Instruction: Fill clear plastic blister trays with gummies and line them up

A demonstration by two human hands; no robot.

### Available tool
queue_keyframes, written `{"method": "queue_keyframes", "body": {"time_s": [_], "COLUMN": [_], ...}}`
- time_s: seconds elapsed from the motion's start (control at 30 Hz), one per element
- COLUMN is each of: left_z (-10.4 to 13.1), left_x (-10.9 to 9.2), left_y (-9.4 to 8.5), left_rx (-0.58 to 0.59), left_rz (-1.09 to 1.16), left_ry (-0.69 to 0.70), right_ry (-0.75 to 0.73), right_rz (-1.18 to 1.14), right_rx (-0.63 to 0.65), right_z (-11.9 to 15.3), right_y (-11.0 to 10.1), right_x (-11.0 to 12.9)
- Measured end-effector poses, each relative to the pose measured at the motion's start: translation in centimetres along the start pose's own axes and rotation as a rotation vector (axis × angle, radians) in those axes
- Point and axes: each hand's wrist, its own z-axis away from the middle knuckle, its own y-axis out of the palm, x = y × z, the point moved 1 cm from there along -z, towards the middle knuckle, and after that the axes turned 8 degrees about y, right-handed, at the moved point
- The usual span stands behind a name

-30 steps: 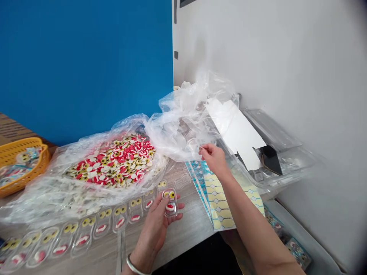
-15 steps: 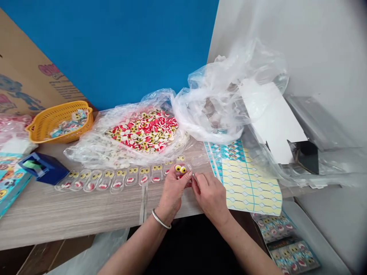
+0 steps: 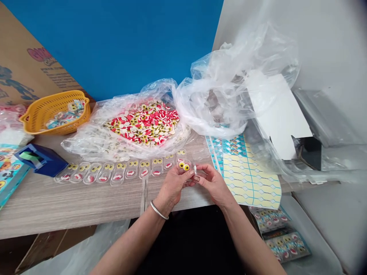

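My left hand (image 3: pixel 172 188), a metal bangle on its wrist, pinches a small clear plastic case (image 3: pixel 184 167) over the table's front part. Two yellow eye-shaped candies show inside; fingers partly cover the lower half. On the case's right side, my right hand (image 3: pixel 213 186) has its thumb and fingers closed at a thin clear edge, which looks like the lid. Behind and left of my hands runs a row of clear cases (image 3: pixel 117 172), most with yellow eyes above and a red-and-white piece below. An opened clear bag (image 3: pixel 86 143) of loose red, white and yellow candies lies behind them.
Yellow sticker sheets (image 3: pixel 252 179) lie to the right. A crumpled clear bag (image 3: pixel 212 110) and a white card box (image 3: pixel 276 110) stand behind them. At left are a blue tape dispenser (image 3: pixel 43 160) and a yellow basket (image 3: pixel 54 130). Packed candies (image 3: pixel 286 244) sit below right.
My right hand's fingers have shifted from a tight pinch to a wider hold at the case's right edge. The case is still in my left hand. The view has tilted slightly.
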Motion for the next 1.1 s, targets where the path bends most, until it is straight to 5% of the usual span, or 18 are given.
{"method": "queue_keyframes", "body": {"time_s": [1.1], "left_z": [-0.2], "left_x": [0.1], "left_y": [0.2], "left_rx": [0.035], "left_rz": [-0.146], "left_ry": [0.055], "right_ry": [0.046], "right_rz": [-0.029], "right_rx": [0.054], "right_z": [0.2], "right_y": [-1.1], "right_x": [-0.5]}}
